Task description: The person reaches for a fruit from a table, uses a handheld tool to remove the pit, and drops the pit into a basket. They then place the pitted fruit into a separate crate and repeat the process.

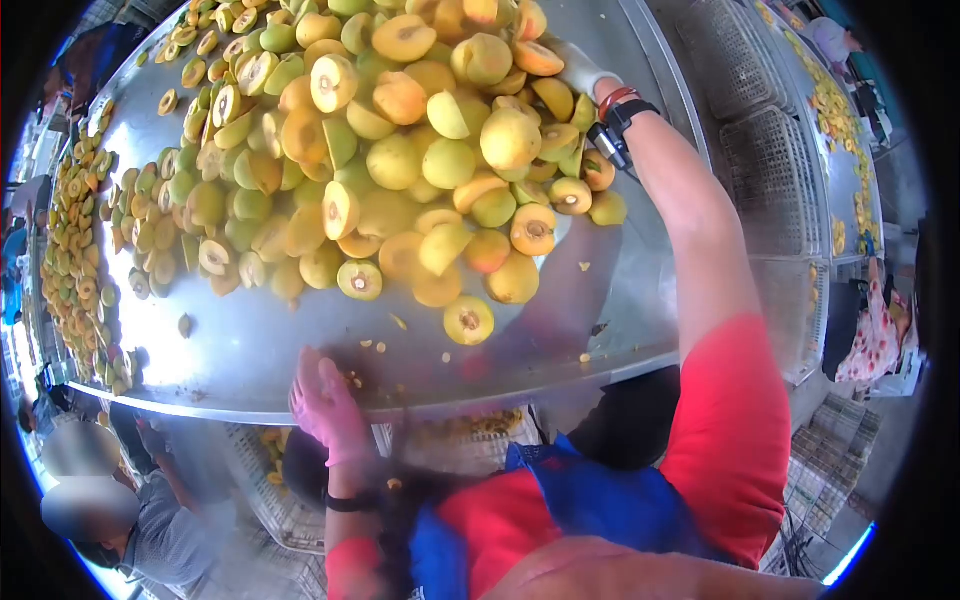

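Observation:
A large heap of halved yellow-green peaches (390, 160) covers the metal table (270, 360), many with their cut faces and pit hollows showing. My right hand (582, 72), in a white glove, reaches into the far right side of the heap. Its fingers are hidden by the fruit, so whether it grips any cannot be told. My left hand (328, 402), in a pink glove, rests at the near table edge with its fingers extended and nothing visible in it. Small brown and yellow scraps (355, 380) lie beside it. One peach half (469, 320) lies at the heap's near edge.
More peach halves (75, 260) line the table's left side. White plastic crates (765, 170) stand on the right, others (290, 500) below the near edge. A person (165, 525) is at lower left. Another fruit-covered table (840, 120) stands far right.

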A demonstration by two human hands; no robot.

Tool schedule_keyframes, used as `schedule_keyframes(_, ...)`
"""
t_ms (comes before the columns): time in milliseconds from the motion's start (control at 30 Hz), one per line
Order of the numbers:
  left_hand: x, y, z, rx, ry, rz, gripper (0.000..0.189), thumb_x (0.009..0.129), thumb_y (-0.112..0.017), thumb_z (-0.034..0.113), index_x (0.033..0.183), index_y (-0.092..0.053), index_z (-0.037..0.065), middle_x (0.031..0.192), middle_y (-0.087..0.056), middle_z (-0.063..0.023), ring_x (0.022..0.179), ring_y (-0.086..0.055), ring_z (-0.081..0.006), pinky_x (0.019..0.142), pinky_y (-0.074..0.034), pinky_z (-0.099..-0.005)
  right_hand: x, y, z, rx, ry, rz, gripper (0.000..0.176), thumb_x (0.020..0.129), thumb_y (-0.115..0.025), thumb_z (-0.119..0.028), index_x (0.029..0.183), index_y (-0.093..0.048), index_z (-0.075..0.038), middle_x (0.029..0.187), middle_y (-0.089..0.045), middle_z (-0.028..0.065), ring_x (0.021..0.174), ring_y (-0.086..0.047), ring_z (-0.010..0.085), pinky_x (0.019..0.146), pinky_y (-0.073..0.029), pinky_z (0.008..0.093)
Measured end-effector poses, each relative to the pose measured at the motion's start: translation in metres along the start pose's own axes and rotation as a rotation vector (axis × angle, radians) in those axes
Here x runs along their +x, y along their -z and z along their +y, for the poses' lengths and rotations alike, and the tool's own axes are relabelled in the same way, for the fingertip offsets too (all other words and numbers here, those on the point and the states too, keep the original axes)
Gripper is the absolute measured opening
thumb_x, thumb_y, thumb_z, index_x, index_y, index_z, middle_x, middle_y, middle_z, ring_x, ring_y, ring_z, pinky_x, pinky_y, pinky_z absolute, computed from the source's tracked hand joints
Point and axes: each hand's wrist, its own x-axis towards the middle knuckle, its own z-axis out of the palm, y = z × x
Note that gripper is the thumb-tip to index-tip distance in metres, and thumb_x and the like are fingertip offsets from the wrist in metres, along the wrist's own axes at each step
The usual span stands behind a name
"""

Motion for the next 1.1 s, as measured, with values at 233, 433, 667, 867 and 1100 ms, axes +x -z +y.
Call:
schedule_keyframes(233,-0.002,-0.008,-0.007,-0.048,0.025,0.03,0.042,0.099,-0.055,0.034,0.128,-0.059,0.005,0.122,-0.065,-0.0153,0.112,-0.06,-0.0355,0.099,-0.043,-0.0437,-0.041,-0.067,-0.069,-0.394,-0.117,-0.155,0.04,0.092,-0.059,-0.024,0.129,-0.058,-0.006,0.104,-0.07,0.0209,0.101,-0.067,0.0347,0.087,-0.051,0.0401)
schedule_keyframes(433,-0.003,-0.01,-0.012,0.031,-0.02,0.081,0.043,0.101,-0.048,0.035,0.128,-0.059,0.002,0.122,-0.064,-0.0163,0.113,-0.059,-0.0359,0.098,-0.043,-0.0442,-0.121,-0.117,-0.156,-0.292,-0.068,-0.32,0.039,0.093,-0.056,-0.028,0.128,-0.058,-0.012,0.12,-0.064,0.0168,0.114,-0.058,0.0361,0.095,-0.046,0.0401)
schedule_keyframes(667,-0.005,-0.011,-0.018,0.007,-0.038,0.171,0.038,0.099,-0.046,0.031,0.119,-0.06,0.001,0.122,-0.062,-0.0192,0.11,-0.057,-0.0386,0.096,-0.043,-0.0465,-0.151,-0.076,-0.181,-0.54,0.071,-0.135,0.034,0.092,-0.044,-0.017,0.12,-0.062,-0.01,0.116,-0.066,0.0176,0.099,-0.065,0.0369,0.084,-0.053,0.0444)
schedule_keyframes(867,-0.006,-0.009,-0.015,0.002,-0.039,0.18,0.036,0.099,-0.047,0.031,0.116,-0.061,0.003,0.119,-0.064,-0.0182,0.107,-0.059,-0.0389,0.094,-0.044,-0.047,-0.202,-0.004,-0.082,-0.575,-0.519,0.21,0.038,0.083,-0.056,-0.018,0.119,-0.06,-0.007,0.107,-0.068,0.0204,0.098,-0.066,0.0391,0.086,-0.052,0.0474)
schedule_keyframes(1100,-0.006,-0.011,-0.017,0.017,-0.036,0.183,0.036,0.099,-0.047,0.032,0.117,-0.062,0.004,0.119,-0.064,-0.0171,0.108,-0.058,-0.0375,0.094,-0.044,-0.0464,-0.231,-0.035,-0.04,-0.368,-0.387,-0.139,0.04,0.082,-0.056,-0.021,0.116,-0.06,-0.001,0.099,-0.067,0.0278,0.094,-0.066,0.0428,0.086,-0.052,0.0468)
